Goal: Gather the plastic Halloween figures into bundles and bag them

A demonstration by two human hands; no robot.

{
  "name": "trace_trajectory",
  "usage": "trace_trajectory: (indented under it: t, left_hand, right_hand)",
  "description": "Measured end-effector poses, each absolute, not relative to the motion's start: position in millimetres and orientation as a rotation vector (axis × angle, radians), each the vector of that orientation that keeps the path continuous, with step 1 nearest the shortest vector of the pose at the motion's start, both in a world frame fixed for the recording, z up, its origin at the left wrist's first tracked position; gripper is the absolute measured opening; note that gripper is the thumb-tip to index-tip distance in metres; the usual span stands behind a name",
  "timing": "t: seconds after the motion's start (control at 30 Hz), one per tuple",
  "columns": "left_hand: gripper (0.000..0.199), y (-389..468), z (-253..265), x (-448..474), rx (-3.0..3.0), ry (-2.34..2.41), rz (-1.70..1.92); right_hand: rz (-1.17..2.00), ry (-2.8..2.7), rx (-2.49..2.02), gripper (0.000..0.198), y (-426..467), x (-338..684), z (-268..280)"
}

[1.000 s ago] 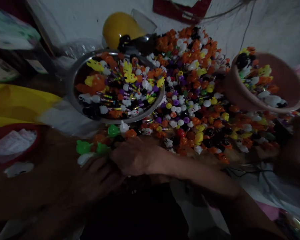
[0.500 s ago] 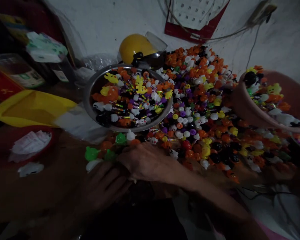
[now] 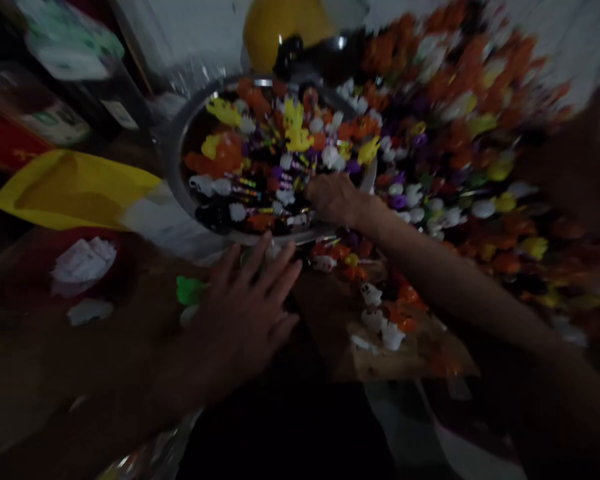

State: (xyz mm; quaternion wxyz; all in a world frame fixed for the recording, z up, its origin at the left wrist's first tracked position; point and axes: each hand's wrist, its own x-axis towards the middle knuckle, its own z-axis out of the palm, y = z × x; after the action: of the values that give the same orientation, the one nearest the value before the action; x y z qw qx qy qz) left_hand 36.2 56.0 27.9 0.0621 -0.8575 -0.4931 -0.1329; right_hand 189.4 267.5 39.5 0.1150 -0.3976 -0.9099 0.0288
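My left hand (image 3: 253,303) lies palm down with its fingers spread over small toys at the table's front, below the bowl. A green figure (image 3: 189,291) shows beside it. My right hand (image 3: 336,200) reaches into the metal bowl (image 3: 180,193) at its right side, fingers curled down among the toy-topped sticks. Whatever those fingers hold, if anything, is hidden. Yellow figures (image 3: 295,127) and white ghost figures (image 3: 207,185) with striped, colourful stems fill the bowl. Several white ghost toys (image 3: 392,335) sit on the wood under my right forearm.
A big heap of orange, white, purple and yellow toys (image 3: 460,153) covers the right side. At left are a yellow tray (image 3: 75,190) and a red bowl of white papers (image 3: 85,263). A yellow helmet (image 3: 280,30) stands behind. A dark blurred shape, perhaps an arm, shows at the right edge.
My hands have parted. The right moved up from the table into the metal bowl; the left opened and spread over the toys. The view has shifted down and closer, and the calendar has left it.
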Motion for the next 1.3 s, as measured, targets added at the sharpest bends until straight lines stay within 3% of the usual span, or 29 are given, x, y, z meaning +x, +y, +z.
trace_trajectory:
  t: [0.07, 0.13, 0.3, 0.47, 0.63, 0.8, 1.07, 1.2, 1.3]
  left_hand:
    - [0.053, 64, 23, 22, -2.731, -1.532, -0.386]
    - [0.056, 68, 22, 11, -2.863, -1.580, -0.398]
    - [0.058, 71, 31, 4, -2.938, -1.819, -0.559]
    - [0.054, 61, 56, 13, -2.721, -1.937, -0.835]
    - [0.075, 53, 60, 23, -2.711, -1.438, -0.424]
    - [0.061, 56, 27, 10, -2.797, -1.433, -0.174]
    - [0.057, 52, 36, 10, -2.738, -1.429, -0.352]
    - [0.037, 54, 57, 24, -2.633, -1.552, -0.611]
    - [0.046, 57, 62, 39, -2.719, -1.715, -0.881]
  right_hand:
    - [0.055, -2.695, -1.175, 0.046, 267, 186, 34]
    - [0.056, -2.711, -1.168, 0.053, 267, 187, 35]
    - [0.093, -2.649, -1.118, 0.032, 262, 199, 59]
    - [-0.070, -2.395, -1.149, 0.033, 240, 224, 70]
    - [0.171, -1.933, -1.350, 0.008, 191, 257, 45]
    - [0.347, -1.913, -1.461, 0.017, 132, 275, -8]
    - [0.453, -1.975, -1.488, 0.024, 105, 279, -19]
    - [0.738, -1.583, -1.255, 0.024, 84, 285, -15]
    - [1.002, -1.393, -1.168, 0.022, 72, 277, -21]
